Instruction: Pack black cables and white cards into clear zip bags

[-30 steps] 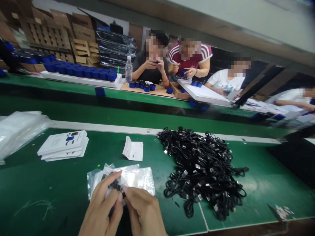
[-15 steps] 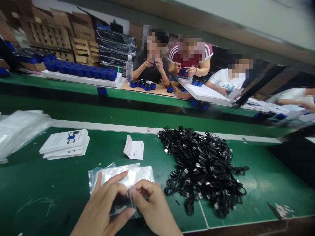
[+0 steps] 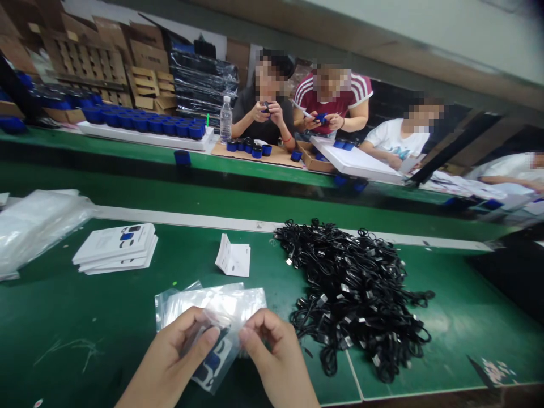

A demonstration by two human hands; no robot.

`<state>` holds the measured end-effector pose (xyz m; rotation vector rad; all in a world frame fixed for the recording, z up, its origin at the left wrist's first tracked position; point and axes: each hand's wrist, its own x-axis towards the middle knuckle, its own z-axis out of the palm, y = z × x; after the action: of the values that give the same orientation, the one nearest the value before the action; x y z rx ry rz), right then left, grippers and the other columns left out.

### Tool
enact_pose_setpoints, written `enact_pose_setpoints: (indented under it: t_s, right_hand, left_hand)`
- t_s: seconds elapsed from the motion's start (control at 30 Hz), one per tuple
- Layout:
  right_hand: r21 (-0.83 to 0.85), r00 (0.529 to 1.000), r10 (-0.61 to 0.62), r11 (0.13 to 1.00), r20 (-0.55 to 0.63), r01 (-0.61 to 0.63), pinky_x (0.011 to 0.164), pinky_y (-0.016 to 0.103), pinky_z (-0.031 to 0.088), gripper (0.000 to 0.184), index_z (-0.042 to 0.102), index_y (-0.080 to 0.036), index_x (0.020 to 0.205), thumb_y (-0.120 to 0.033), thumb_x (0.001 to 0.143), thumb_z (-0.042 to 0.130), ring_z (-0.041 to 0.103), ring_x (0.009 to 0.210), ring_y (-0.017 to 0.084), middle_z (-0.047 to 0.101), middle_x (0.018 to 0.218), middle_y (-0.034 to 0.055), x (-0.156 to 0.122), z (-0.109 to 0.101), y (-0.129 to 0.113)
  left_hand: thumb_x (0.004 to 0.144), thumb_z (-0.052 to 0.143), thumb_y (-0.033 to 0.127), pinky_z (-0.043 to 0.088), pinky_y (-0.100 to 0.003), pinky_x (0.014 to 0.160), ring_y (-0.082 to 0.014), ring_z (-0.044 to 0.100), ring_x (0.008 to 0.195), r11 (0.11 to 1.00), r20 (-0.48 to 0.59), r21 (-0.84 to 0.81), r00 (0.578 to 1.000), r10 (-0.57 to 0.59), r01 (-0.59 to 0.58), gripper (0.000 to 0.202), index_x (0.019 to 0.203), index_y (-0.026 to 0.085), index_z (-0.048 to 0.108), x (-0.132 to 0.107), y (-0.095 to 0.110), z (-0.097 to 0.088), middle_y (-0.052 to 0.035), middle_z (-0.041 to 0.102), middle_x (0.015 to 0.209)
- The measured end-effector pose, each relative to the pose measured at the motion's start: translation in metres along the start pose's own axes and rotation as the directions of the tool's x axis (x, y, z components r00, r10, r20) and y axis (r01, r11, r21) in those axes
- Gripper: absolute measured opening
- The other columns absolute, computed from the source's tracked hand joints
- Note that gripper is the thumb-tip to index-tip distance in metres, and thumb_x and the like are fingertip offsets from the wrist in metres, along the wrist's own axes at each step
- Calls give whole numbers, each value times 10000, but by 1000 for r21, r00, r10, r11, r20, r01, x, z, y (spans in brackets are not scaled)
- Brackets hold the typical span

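A small clear plastic bag [image 3: 215, 368] is between my hands, above the near edge of the bench. Through it show a printed leaflet with blue and black pictures and something dark near the top. My left hand [image 3: 176, 348] is closed on the bag's left side, thumb across the front. With thumb and fingers pinched, my right hand [image 3: 274, 345] grips the upper right edge. Flat clear bags [image 3: 178, 303] lie beneath and beyond my hands. Farther back stands a half-folded white leaflet [image 3: 238, 260]. A heap of black USB cables [image 3: 352, 294] lies to the right.
A stack of white leaflets [image 3: 114, 246] and a large bundle of plastic bags [image 3: 38, 226] lie on the left. Across the bench, co-workers handle blue-and-black items; rows of these sit on a white tray [image 3: 148, 136]. A water bottle [image 3: 225, 119] stands there.
My left hand has gone from spread fingers around the bag to a closed grip on it. The bag has been tilted up, so the leaflet inside shows. My right hand still pinches its edge.
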<state>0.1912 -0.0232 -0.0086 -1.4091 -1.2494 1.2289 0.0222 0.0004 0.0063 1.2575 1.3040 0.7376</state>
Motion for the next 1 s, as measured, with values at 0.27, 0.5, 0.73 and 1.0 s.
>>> enact_pose_setpoints:
  t_s: [0.27, 0.5, 0.73, 1.0]
  right_hand:
    - [-72, 980, -151, 987, -126, 143, 556, 225, 339, 221, 543, -184, 640, -290, 834, 537, 465, 575, 122, 488, 591, -33, -2, 8, -7]
    - [-66, 963, -264, 963, -60, 261, 606, 223, 404, 104, 616, -187, 729, -218, 816, 567, 543, 642, 135, 584, 676, -5, -4, 13, -4]
    - [93, 992, -59, 993, -114, 70, 543, 219, 344, 251, 571, -174, 653, -366, 813, 593, 419, 565, 116, 469, 574, -38, -3, 16, 2]
    - [83, 994, -4, 996, -105, 13, 558, 231, 314, 292, 520, -177, 650, -413, 813, 575, 391, 575, 122, 435, 582, -39, -1, 11, -1]
  left_hand:
    - [684, 666, 537, 456, -211, 661, -159, 596, 721, 987, -40, -154, 998, -49, 42, 353, 865, 235, 662, -3, -1, 7, 32, 643, 725]
    - [672, 673, 559, 370, -197, 524, -108, 446, 554, 986, -5, -160, 999, -39, 37, 386, 629, 186, 587, -4, 4, 11, 51, 459, 583]
    - [725, 644, 530, 440, -207, 655, -150, 566, 691, 974, -16, -209, 995, -97, 91, 323, 746, 208, 659, -5, 5, 11, 27, 631, 666]
    - [762, 593, 541, 395, -189, 548, -119, 460, 590, 990, -31, -128, 997, -67, 63, 357, 667, 200, 630, -1, -3, 1, 43, 506, 601]
